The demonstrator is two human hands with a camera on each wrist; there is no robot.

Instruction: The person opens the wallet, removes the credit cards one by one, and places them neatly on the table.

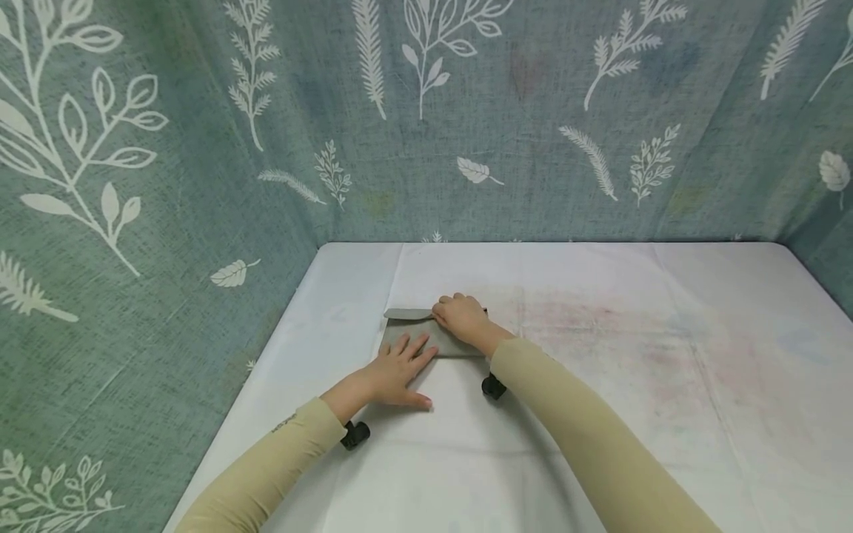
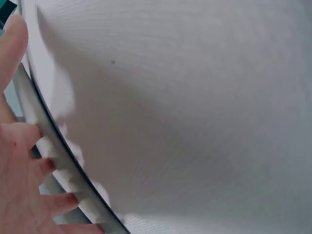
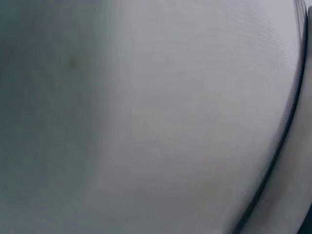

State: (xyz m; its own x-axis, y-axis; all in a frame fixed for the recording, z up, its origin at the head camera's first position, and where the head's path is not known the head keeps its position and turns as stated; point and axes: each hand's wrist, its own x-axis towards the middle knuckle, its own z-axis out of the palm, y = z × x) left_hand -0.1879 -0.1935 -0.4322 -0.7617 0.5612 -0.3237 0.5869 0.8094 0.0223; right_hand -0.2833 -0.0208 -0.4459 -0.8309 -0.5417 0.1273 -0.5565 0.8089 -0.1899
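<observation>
A flat grey rectangular case [image 1: 443,342] lies on the white-covered table, with a lighter grey flap [image 1: 405,314] along its far edge. My right hand [image 1: 463,320] grips that flap near the middle, its fingers curled over it and hiding part of the far side. Fingers spread, my left hand [image 1: 397,372] rests on the near left part of the case, thumb out to the side on the cloth. In the left wrist view the fingers of the left hand [image 2: 24,180] lie across the case's dark-lined edge. Only that edge of the case [image 3: 287,180] shows in the right wrist view.
White cloth [image 1: 600,414] covers the table, with faint reddish stains right of the case. A green-grey curtain [image 1: 520,133] with white leaf prints hangs behind and along the left. Small black cameras [image 1: 493,387] sit at both wrists.
</observation>
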